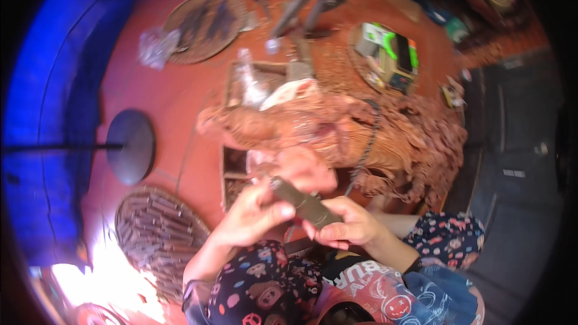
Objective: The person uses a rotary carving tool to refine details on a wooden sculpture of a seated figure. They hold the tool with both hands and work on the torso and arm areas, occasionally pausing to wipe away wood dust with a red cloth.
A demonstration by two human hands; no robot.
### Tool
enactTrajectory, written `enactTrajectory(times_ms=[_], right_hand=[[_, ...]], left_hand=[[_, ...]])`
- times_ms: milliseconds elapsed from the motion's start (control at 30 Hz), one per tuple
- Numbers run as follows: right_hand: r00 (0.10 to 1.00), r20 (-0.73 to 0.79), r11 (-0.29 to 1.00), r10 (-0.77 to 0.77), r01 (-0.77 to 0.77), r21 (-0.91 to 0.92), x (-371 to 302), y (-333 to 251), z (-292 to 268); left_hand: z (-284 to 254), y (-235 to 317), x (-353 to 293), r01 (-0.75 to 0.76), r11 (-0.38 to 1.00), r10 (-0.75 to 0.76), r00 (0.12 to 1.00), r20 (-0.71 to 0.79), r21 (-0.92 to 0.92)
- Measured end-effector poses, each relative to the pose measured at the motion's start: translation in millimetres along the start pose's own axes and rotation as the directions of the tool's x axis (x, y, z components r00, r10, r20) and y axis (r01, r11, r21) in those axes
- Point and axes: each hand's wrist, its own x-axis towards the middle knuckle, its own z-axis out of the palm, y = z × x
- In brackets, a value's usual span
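A thick, dark brown roll, cigar-like in shape (308,206), lies slantwise across the front of my lap. My right hand (349,224) is closed round its nearer, lower right end, thumb on top. Toward the upper left end, my left hand (259,215) holds it between thumb and fingers; motion blurs those fingers a little. Just beyond my hands spreads a heap of crinkled brown dried leaves (337,129), with a dark cord (370,135) across it. A pinkish blurred shape (304,167) between the heap and my hands cannot be made out.
A round basket of brown rolls (156,229) is at left, near a dark round stand base (131,146). Farther off are a woven tray (205,27), scissors (261,0), a wooden box (230,84) under the leaves, and a basket (355,54) with a device. Dark panels stand right.
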Motion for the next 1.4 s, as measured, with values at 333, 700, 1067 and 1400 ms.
enactTrajectory(times_ms=[333, 700, 1067, 1400], right_hand=[[0.795, -0.106, 0.657, -0.597, 0.409, -0.634, 20, -9, -1], [0.873, -0.040, 0.555, -0.485, 0.272, -0.786, 20, -24, -5], [0.759, -0.052, -0.449, -0.649, -0.436, -0.780, 26, -165, -256], [0.971, -0.177, -0.904, -0.161, -0.217, -0.368, -1, -162, -447]], left_hand=[[16, -24, 19, -0.196, 0.962, 0.248, 0.920, -0.305, 0.191], [4, -20, 0, -0.257, 0.915, 0.391, 0.758, -0.523, 0.312], [-15, -7, -22, -0.521, 0.854, 0.455, 0.727, -0.514, 0.019], [-25, -4, -62, -0.471, 0.876, 0.413, 0.631, -0.657, 0.099]])
